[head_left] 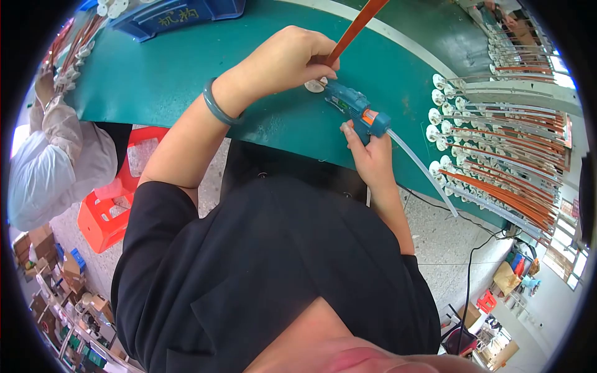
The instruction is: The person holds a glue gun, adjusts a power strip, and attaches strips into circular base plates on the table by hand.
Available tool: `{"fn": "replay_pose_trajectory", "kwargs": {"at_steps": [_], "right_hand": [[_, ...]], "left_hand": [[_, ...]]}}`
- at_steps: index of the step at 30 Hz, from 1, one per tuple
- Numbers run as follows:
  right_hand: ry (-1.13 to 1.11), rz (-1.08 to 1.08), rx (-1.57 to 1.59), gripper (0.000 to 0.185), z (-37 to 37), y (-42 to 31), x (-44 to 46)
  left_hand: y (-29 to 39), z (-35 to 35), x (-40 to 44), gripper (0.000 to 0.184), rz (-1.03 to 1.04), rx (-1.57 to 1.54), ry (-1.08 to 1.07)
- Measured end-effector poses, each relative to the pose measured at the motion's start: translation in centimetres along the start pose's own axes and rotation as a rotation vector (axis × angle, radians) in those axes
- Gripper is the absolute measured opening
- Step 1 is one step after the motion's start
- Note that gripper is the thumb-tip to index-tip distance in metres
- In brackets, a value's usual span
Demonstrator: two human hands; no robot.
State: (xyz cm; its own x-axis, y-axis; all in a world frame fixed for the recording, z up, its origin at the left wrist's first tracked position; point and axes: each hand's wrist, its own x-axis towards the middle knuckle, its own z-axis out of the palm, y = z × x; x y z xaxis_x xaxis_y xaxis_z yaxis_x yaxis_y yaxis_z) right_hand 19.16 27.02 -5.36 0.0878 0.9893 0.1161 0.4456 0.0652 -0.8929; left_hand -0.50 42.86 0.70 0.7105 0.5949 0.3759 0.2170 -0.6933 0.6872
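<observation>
In the upper middle of the frame, a blue glue gun [351,102] lies over the green tabletop [273,118], its nozzle toward the upper left, just beside a small white disc [314,86]. A translucent glue stick [416,158] runs from its rear end toward the lower right, past the near edge. The right hand [375,160] holds the glue gun from below, its fingers closed around the handle, with the thumb up along the side.

The left hand [301,56] reaches in from the left, a grey-green bangle [214,107] on its wrist. Its fingers [322,73] are pinched closed on the lower part of an orange-brown strip [356,31], which slants up and out of the top of the frame. The disc sits right under the fingertips; whether they touch it cannot be told.

At the upper left, a blue bin [180,17] with yellow characters stands on the far part of the tabletop. Along the right side, many strips [516,202] in orange-brown and pale tones lie in rows, white round bases [438,130] at their near ends. At the left edge is another person [56,155] in pale sleeves, beside red stools [102,221] on the speckled floor [429,233].
</observation>
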Motion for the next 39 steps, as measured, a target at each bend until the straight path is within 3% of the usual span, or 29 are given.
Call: {"fn": "replay_pose_trajectory", "kwargs": {"at_steps": [16,19,22,25,39], "right_hand": [[0.012,-0.022,-0.096,0.021,-0.2,-0.4,-0.4],[0.018,0.041,-0.029,0.018,-0.2,0.2,-0.6],[-0.011,0.126,0.253,0.017,-0.9,-1.2,-0.7],[-0.070,0.150,0.285,0.018,-1.7,-0.3,-1.3],[-0.033,0.089,0.107,0.022,-0.4,-0.3,-0.6]], "left_hand": [[0.6,0.6,-0.4,0.008,-0.018,0.003,0.035],[0.9,1.2,-0.7,0.014,-0.015,0.088,0.050],[0.9,1.5,-1.1,0.023,0.041,0.152,0.132],[1.5,0.0,-1.0,0.027,-0.035,0.061,0.074],[1.0,0.3,-1.2,0.020,-0.007,0.028,0.010]]}}
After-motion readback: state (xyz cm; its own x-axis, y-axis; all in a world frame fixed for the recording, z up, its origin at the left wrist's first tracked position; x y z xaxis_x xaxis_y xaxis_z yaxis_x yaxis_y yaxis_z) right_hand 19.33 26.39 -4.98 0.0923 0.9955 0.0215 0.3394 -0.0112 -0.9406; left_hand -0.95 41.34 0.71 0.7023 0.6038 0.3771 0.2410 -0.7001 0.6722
